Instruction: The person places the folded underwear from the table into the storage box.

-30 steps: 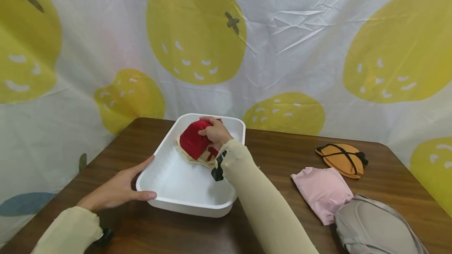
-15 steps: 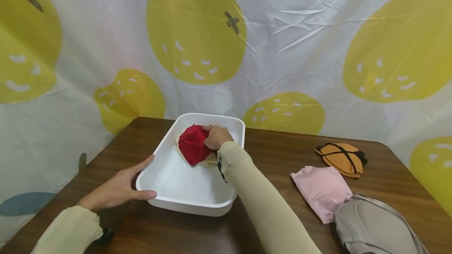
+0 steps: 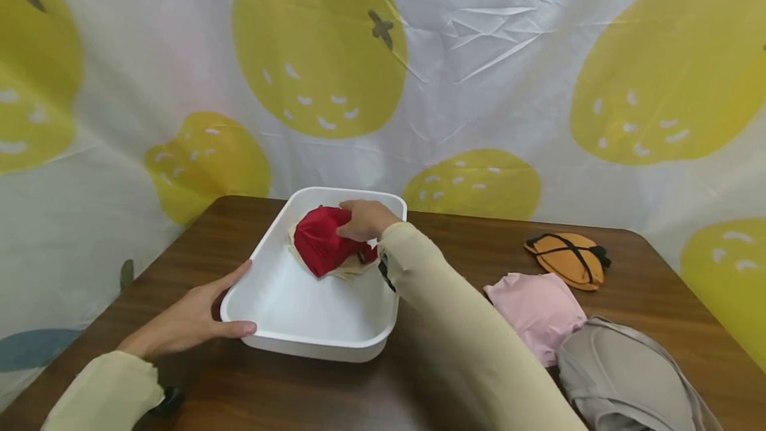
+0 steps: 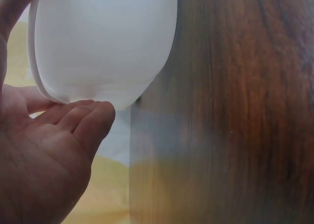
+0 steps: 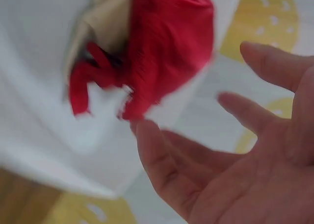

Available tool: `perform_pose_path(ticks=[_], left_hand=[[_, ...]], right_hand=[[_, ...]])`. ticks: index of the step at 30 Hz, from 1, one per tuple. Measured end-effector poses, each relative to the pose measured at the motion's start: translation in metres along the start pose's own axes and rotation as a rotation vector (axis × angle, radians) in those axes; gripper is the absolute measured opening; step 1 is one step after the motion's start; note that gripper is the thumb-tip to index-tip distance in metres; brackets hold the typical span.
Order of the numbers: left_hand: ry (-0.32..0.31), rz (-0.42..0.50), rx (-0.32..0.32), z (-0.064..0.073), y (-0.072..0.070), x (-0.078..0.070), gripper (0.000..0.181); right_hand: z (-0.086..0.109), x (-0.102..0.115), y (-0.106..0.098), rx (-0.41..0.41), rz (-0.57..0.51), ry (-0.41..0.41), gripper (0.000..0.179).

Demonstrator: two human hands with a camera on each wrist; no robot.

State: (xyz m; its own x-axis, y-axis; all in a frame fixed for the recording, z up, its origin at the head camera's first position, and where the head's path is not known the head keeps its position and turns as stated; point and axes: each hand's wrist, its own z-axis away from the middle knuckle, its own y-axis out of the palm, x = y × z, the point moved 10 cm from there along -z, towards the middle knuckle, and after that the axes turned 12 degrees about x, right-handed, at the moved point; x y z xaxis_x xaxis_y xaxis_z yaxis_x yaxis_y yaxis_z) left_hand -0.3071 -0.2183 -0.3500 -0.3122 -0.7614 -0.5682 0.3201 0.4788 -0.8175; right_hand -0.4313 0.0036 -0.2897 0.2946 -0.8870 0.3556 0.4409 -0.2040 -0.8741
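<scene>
Right hand [image 3: 366, 219] higher, cloth [image 3: 319, 238] in tub [image 3: 314, 314]

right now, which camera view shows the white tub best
The head view: nearly the whole white tub shows, rim and inside. The left wrist view shows only part of its outside, cut off at the top; the right wrist view, a blurred part around the red cloth.

Head view down onto tub [image 3: 302, 304]
</scene>
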Motion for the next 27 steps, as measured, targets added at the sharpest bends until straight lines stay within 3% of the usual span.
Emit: perform_pose_path(ticks=[7, 14, 18, 27], left_hand=[[-0.018, -0.009, 0.018, -0.002, 0.003, 0.0, 0.107], [-0.036, -0.037, 0.017, 0.001, 0.005, 0.003, 0.106], [-0.021, -0.067, -0.004, 0.006, 0.003, 0.005, 0.104], [-0.056, -0.022, 0.052, -0.002, 0.007, 0.003, 0.108]], right_hand=[[0.05, 0.004, -0.027, -0.015, 0.155, -0.129, 0.036], [0.112, -0.026, -0.038, -0.026, 0.219, -0.263, 0.029], [0.143, -0.057, -0.037, -0.041, 0.22, -0.308, 0.024], [0.186, -0.153, -0.025, -0.03, 0.105, -0.202, 0.021]])
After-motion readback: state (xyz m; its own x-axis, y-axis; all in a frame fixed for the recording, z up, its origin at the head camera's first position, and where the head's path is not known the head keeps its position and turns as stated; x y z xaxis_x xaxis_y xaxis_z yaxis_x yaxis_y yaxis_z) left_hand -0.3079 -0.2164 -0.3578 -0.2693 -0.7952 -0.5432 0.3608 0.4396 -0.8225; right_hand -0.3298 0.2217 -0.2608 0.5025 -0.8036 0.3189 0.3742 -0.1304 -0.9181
